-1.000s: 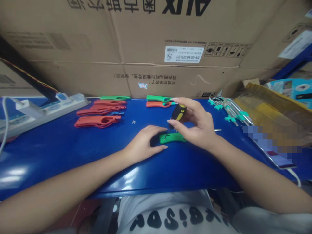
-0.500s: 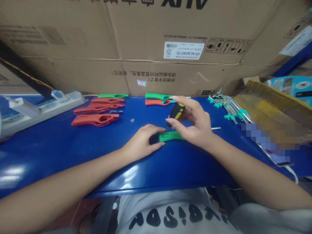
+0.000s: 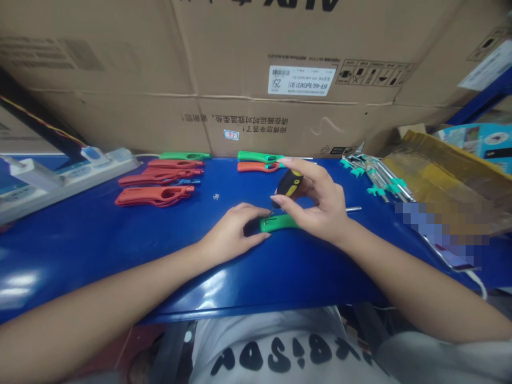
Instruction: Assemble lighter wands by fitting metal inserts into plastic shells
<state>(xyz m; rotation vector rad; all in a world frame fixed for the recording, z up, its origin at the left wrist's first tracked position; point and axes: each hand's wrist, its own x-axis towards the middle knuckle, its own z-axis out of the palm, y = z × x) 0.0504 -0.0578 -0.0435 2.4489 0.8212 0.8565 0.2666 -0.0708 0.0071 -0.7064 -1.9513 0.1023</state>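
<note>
My right hand (image 3: 318, 200) is closed around a black and yellow screwdriver (image 3: 288, 185), tilted with its tip down on the left end of a green lighter (image 3: 280, 222). The lighter lies flat on the blue table, and its metal tube pokes out to the right of my right hand. With thumb and fingers my left hand (image 3: 234, 229) grips the lighter's left end. My right hand hides its middle. Behind the screwdriver lie a green lighter (image 3: 252, 156) and an orange-red lighter (image 3: 256, 167), partly covered by my fingers.
Several red lighter casings (image 3: 154, 196) lie at the left with a green casing (image 3: 184, 156) behind them. A white power strip (image 3: 72, 184) runs along the left edge. Metal tubes with teal parts (image 3: 378, 178) lie right, beside a taped cardboard box (image 3: 448, 181). Large cardboard (image 3: 240, 64) stands behind.
The screwdriver's tip stays at the lighter's left end, and both hands keep nearly the same pose. The whole view has shifted very slightly.
</note>
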